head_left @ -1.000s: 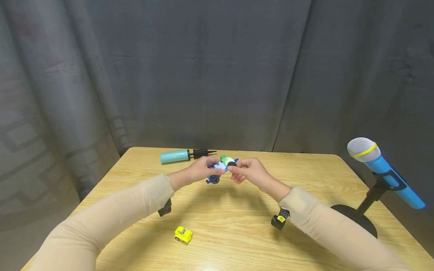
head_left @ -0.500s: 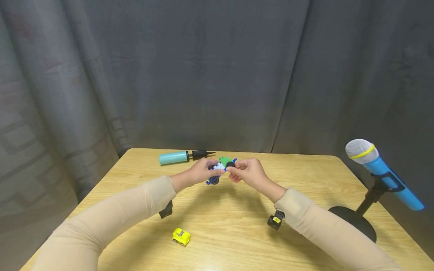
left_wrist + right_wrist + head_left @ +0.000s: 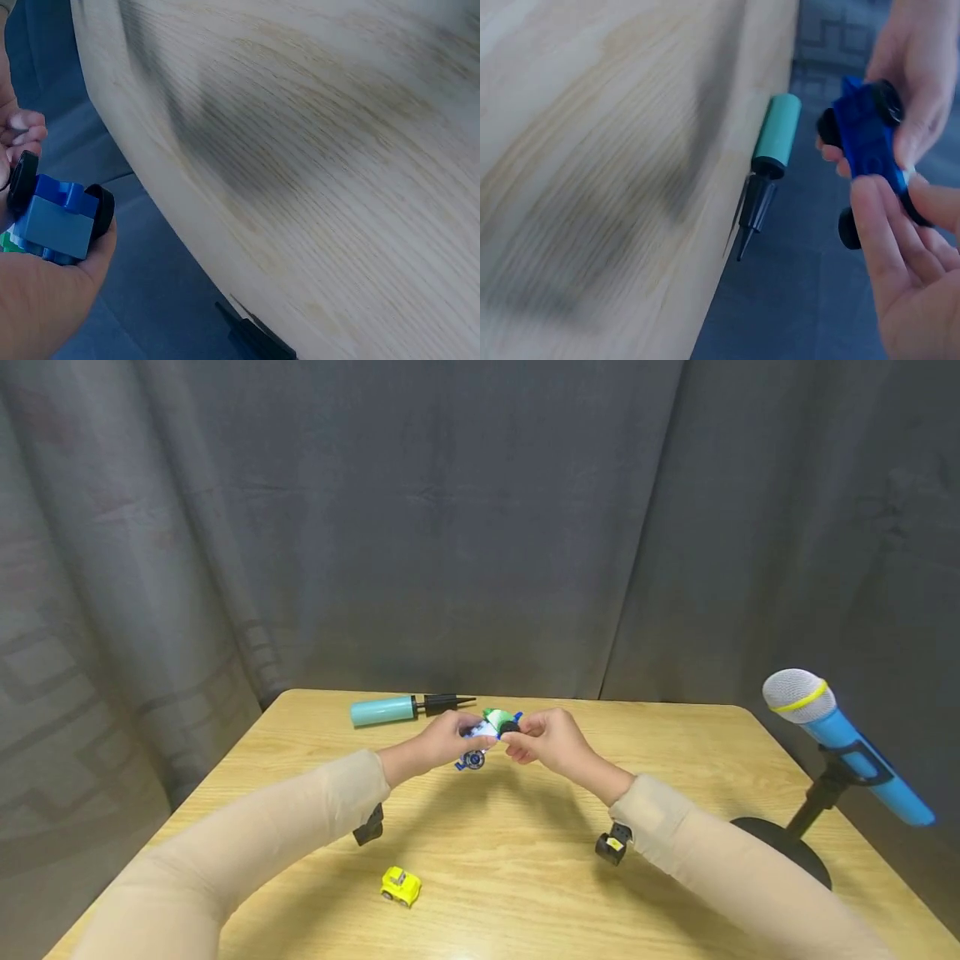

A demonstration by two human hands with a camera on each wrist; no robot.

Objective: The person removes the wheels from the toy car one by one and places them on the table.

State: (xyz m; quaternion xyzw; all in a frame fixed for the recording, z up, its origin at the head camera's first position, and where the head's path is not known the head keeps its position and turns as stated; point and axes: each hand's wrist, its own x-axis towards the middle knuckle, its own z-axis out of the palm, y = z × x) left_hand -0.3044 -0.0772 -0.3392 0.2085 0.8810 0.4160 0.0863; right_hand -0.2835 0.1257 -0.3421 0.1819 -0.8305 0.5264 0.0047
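Note:
Both hands hold a small toy car (image 3: 487, 729) over the far half of the wooden table. It has a blue chassis, black wheels, a pale block and a green piece on top. My left hand (image 3: 442, 741) grips the car's left end, thumb along its near side. My right hand (image 3: 553, 743) pinches the other end by a black wheel. In the right wrist view, the blue underside (image 3: 868, 135) faces the camera, with the right fingertips (image 3: 868, 191) against it. The left wrist view shows a blue end of the toy car (image 3: 58, 225) between two wheels.
A yellow toy car (image 3: 401, 887) sits on the table's near left part. At the back edge lies a teal hand pump (image 3: 384, 710) with a black nozzle. On the right, a blue toy microphone (image 3: 847, 735) leans in a black stand (image 3: 783, 843). A grey curtain (image 3: 480, 527) hangs behind.
Both hands keep their hold on the blue and green toy car and barely move. The car tilts slightly, shifting the shine on its green piece. The head view shifts a little.

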